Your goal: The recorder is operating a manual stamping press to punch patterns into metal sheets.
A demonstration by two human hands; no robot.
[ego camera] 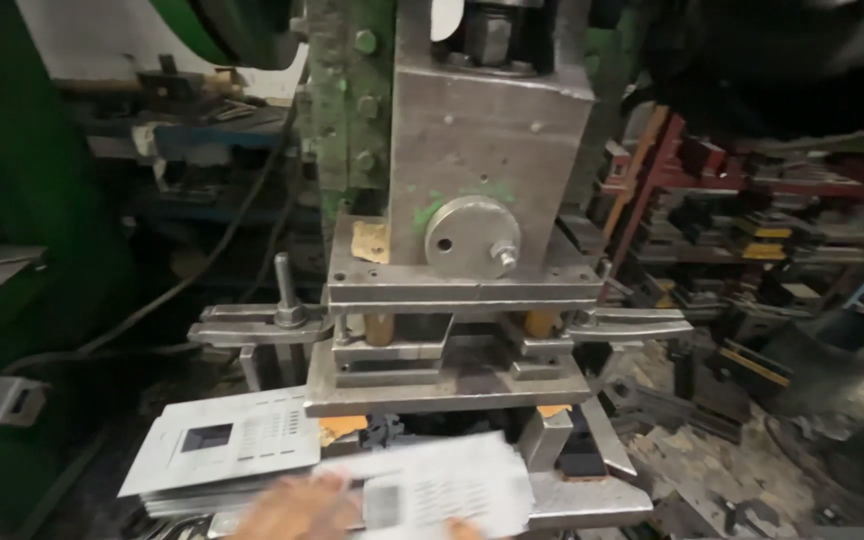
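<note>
A hand (297,508) slides a punched metal sheet (432,490) toward the press die (447,385).
Fingers lie flat on the sheet — best kept low and straight, fingers outside the die; the other hand barely shows, grip unclear.

The hand (297,510) at 6 o'clock is getting cut off by the bottom edge, blurring badly; which hand it is, and its grip, are staying unclear. The perforated sheet (432,490) it is touching is smearing, holes unreadable. Shelf clutter (752,240) at 3 o'clock is blurring.
</note>
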